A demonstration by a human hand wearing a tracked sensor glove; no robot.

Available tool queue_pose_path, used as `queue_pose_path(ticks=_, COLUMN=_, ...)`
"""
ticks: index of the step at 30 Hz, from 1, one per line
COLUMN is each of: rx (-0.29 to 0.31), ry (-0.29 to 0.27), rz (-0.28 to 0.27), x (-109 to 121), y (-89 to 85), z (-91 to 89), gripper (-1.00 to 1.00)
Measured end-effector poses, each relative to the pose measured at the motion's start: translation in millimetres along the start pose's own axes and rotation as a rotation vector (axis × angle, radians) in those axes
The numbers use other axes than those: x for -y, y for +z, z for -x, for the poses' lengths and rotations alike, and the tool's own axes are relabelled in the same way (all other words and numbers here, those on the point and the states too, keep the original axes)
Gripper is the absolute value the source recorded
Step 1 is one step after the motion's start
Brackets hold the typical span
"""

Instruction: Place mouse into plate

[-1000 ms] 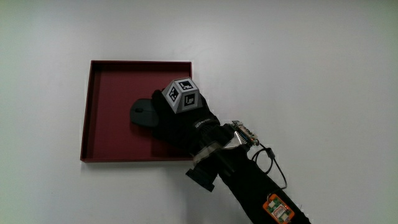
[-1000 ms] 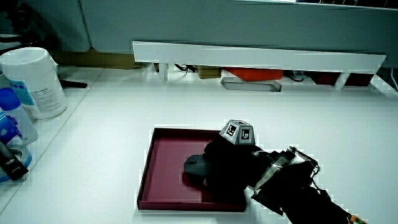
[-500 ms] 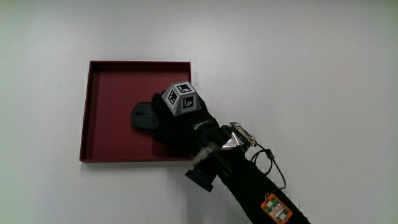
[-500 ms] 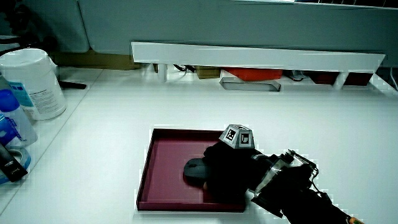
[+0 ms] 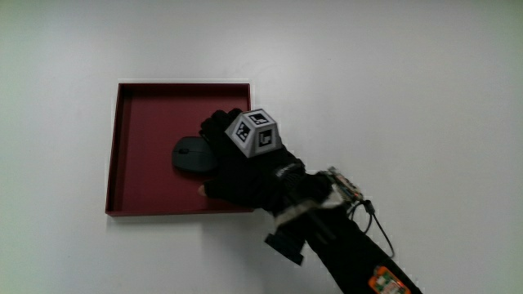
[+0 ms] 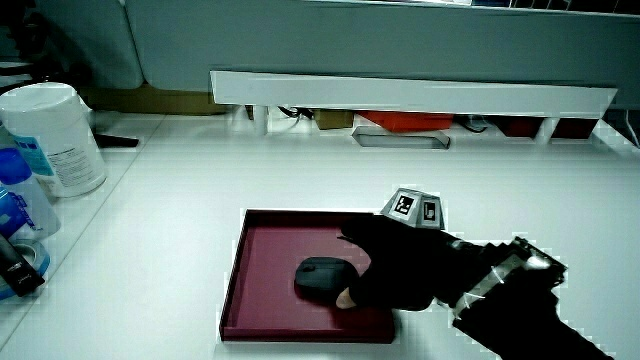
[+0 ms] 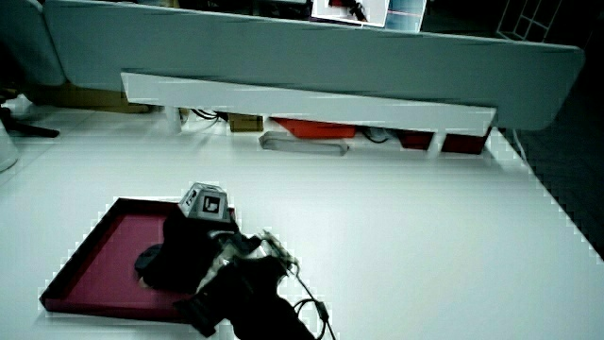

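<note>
A dark computer mouse [image 5: 189, 155] lies flat in the dark red square tray [image 5: 131, 106], near its middle. Both side views show the mouse [image 6: 318, 278] [image 7: 149, 260] resting on the tray floor [image 6: 265, 250] [image 7: 94, 250]. The gloved hand [image 5: 237, 167] hovers over the tray right beside the mouse, with its fingers spread and relaxed and nothing in them. In a side view the hand [image 6: 400, 270] sits a little above the mouse, with only a fingertip close to it. The patterned cube [image 5: 256, 133] rides on the hand's back. The forearm runs from the tray's near edge toward the person.
A white canister [image 6: 55, 135] and a blue bottle [image 6: 15, 200] stand at the table's edge. The low white partition [image 6: 410, 95] [image 7: 302, 99] has a red object [image 6: 405, 120] under it. A cable and a small device hang at the wrist [image 5: 343, 192].
The hand let go of the mouse, opened its fingers and rose slightly away from it. The mouse stays where it was set in the tray.
</note>
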Motion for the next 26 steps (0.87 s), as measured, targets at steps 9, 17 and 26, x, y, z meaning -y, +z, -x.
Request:
queue_pose_path(ticks=9, rx=0.042, ry=0.013, rz=0.028, x=61, y=24.4, z=2.6, gripper=-1.0)
queue_pose_path(ticks=17, rx=-0.048, ry=0.081, rz=0.024, x=128, y=49.0, z=22.6, gripper=-1.0)
queue_pose_path(ticks=26, rx=0.07, ry=0.172, rz=-0.14, x=172, y=47.1, z=32.4, gripper=-1.0)
